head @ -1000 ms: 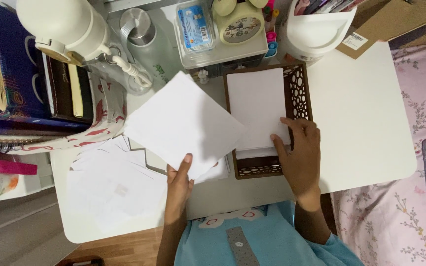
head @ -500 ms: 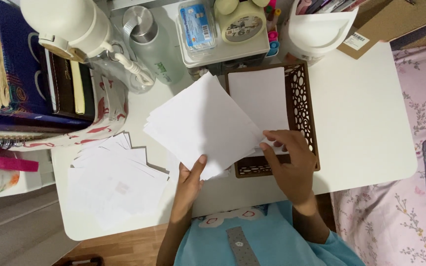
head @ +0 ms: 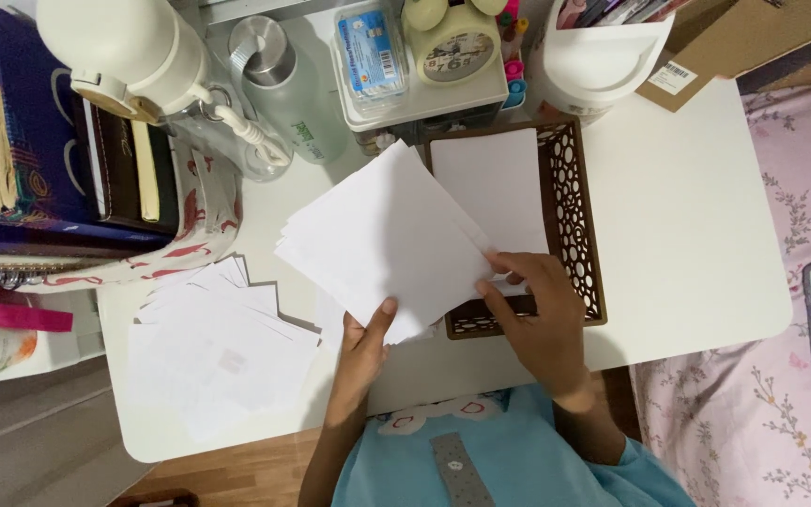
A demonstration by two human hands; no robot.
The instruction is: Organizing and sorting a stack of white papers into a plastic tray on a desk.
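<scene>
A loose heap of white paper sheets lies on the white desk. The left hand pinches a tilted white paper stack; the right hand's grip closes on its edge over the brown perforated plastic tray. Squaring seems underway; next, aligned lowering.

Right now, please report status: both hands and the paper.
Left hand holds white paper stack. Right hand touches its right edge, over brown perforated tray. Loose sheets lie left.
</scene>
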